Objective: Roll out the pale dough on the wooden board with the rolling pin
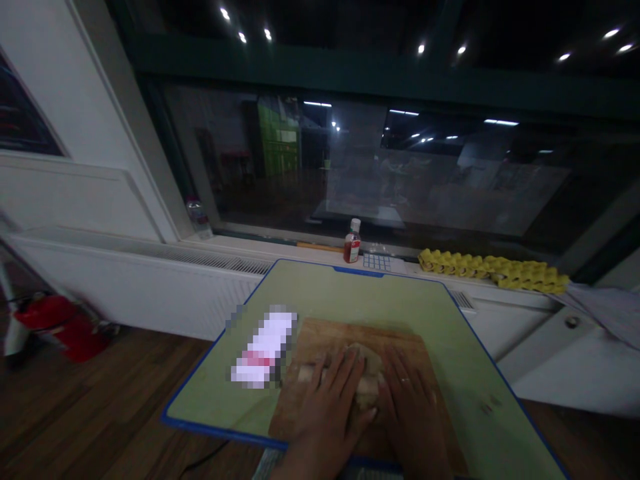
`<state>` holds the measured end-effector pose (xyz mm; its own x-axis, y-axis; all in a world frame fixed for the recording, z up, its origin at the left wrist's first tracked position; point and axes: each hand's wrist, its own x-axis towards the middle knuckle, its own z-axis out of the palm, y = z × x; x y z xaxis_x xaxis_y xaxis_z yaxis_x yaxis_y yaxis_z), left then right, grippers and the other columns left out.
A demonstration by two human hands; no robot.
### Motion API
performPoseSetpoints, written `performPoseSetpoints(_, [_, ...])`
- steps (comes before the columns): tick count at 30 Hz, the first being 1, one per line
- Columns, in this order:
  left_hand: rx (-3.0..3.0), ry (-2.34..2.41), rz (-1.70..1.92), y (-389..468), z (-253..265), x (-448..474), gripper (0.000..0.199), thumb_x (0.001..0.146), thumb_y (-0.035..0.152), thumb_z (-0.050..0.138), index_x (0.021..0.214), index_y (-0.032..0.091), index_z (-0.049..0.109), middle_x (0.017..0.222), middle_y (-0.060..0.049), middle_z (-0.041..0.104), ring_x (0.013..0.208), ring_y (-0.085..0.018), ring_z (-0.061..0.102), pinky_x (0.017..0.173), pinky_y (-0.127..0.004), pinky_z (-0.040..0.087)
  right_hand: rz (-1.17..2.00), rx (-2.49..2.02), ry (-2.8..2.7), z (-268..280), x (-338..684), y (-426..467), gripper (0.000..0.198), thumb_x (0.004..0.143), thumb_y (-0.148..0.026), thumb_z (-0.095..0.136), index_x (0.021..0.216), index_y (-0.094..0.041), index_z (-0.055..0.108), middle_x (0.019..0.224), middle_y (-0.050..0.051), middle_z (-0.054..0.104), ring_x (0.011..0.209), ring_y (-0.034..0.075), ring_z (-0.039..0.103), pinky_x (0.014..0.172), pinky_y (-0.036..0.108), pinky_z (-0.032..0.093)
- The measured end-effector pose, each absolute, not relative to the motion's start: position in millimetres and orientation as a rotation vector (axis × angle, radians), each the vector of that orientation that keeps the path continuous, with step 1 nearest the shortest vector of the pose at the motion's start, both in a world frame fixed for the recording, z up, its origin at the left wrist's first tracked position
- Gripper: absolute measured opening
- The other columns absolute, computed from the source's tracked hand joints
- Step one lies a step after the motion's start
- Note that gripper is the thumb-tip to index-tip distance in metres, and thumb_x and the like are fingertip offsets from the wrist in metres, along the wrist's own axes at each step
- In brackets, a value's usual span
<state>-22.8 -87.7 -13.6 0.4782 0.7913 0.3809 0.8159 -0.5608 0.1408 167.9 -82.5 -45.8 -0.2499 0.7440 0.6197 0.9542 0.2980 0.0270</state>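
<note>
A wooden board (pixel 413 339) lies on the pale green table, with a flattened piece of dough (pixel 371 361) on it. Across the dough runs a light wooden rolling pin (pixel 369 385), its middle showing between my hands. My left hand (pixel 327 400) lies over the pin's left part, fingers stretched forward. On the other side my right hand (pixel 411 403), with a ring on one finger, rests flat over the right part, fingers extended. Both palms hide much of the pin and dough. Neither hand's fingers wrap round the pin.
A pixelated bright screen (pixel 265 348) lies left of the board on the blue-edged table (pixel 345 293). On the windowsill stand a red sauce bottle (pixel 352 243), yellow egg trays (pixel 493 270) and a clear bottle (pixel 199 217). A red bucket (pixel 70 327) stands on the floor.
</note>
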Motion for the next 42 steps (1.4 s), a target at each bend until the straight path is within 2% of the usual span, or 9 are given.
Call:
performPoseSetpoints(4, [-2.676,-1.552,-0.592,-65,6,-17,0.06,0.098,0.056,0.033,0.149,0.024,0.037,0.152,-0.005,0.042,0.139,-0.026,0.039,0.11,-0.048,0.038,-0.578,-1.55,-2.086,-34,165,-61,0.041,0.098,-0.021,0.033,0.127,-0.016,0.063,0.136,0.009,0.059,0.129,0.025,0.05,0.112,0.047,0.031])
performPoseSetpoints(8, [-2.653,-1.578,-0.607,-58,10,-12,0.058,0.099,0.053,0.033,0.149,0.023,0.038,0.152,-0.006,0.042,0.14,-0.027,0.038,0.111,-0.049,0.037,-0.569,-1.567,-2.092,-29,163,-52,0.041,0.097,-0.018,0.035,0.124,-0.016,0.064,0.133,0.011,0.061,0.128,0.026,0.051,0.112,0.052,0.028])
performPoseSetpoints(12, [-2.604,-1.537,-0.637,-70,-5,-14,0.061,0.098,0.055,0.037,0.149,0.022,0.038,0.152,-0.006,0.042,0.138,-0.029,0.039,0.11,-0.049,0.036,-0.629,-1.494,-2.122,-40,166,-65,0.04,0.096,-0.016,0.036,0.121,-0.018,0.066,0.135,0.009,0.06,0.128,0.025,0.051,0.111,0.047,0.031])
performPoseSetpoints(18, [-2.594,-1.367,-0.66,-101,-22,-25,0.072,0.095,0.054,0.043,0.156,0.024,0.017,0.157,-0.006,0.033,0.142,-0.029,0.032,0.113,-0.048,0.032,-0.773,-1.323,-2.158,-60,189,-90,0.046,0.096,-0.033,0.04,0.138,-0.018,0.051,0.139,0.007,0.057,0.127,0.022,0.053,0.103,0.037,0.039])
performPoseSetpoints(22, [-2.634,-1.337,-0.625,-107,-24,-28,0.077,0.094,0.055,0.044,0.157,0.024,0.011,0.157,-0.005,0.032,0.142,-0.029,0.034,0.112,-0.047,0.034,-0.778,-1.286,-2.185,-60,191,-93,0.048,0.096,-0.035,0.04,0.141,-0.02,0.048,0.14,0.006,0.056,0.126,0.022,0.053,0.099,0.036,0.04])
performPoseSetpoints(26, [-2.608,-1.411,-0.648,-93,-19,-23,0.066,0.098,0.051,0.04,0.155,0.024,0.021,0.157,-0.004,0.033,0.142,-0.028,0.033,0.113,-0.048,0.033,-0.688,-1.467,-2.078,-53,174,-86,0.045,0.099,-0.028,0.029,0.136,-0.021,0.053,0.136,0.006,0.059,0.128,0.022,0.051,0.104,0.04,0.038])
performPoseSetpoints(30, [-2.637,-1.513,-0.633,-68,-6,-15,0.062,0.098,0.054,0.038,0.15,0.021,0.035,0.154,-0.006,0.039,0.139,-0.028,0.038,0.111,-0.048,0.036,-0.65,-1.501,-2.074,-40,164,-66,0.041,0.097,-0.019,0.033,0.123,-0.019,0.064,0.132,0.008,0.063,0.127,0.024,0.051,0.112,0.046,0.03])
performPoseSetpoints(35, [-2.645,-1.564,-0.616,-56,3,-10,0.059,0.099,0.054,0.033,0.15,0.023,0.036,0.154,-0.005,0.039,0.141,-0.027,0.035,0.112,-0.049,0.034,-0.597,-1.562,-2.091,-28,165,-52,0.039,0.096,-0.018,0.036,0.121,-0.018,0.066,0.131,0.009,0.063,0.125,0.028,0.053,0.112,0.056,0.027])
performPoseSetpoints(42, [-2.572,-1.408,-0.682,-81,-18,-19,0.066,0.096,0.056,0.04,0.153,0.023,0.029,0.154,-0.004,0.039,0.141,-0.028,0.034,0.113,-0.047,0.031,-0.686,-1.452,-2.095,-44,168,-79,0.039,0.097,-0.024,0.035,0.127,-0.019,0.061,0.137,0.008,0.058,0.131,0.024,0.048,0.112,0.045,0.029])
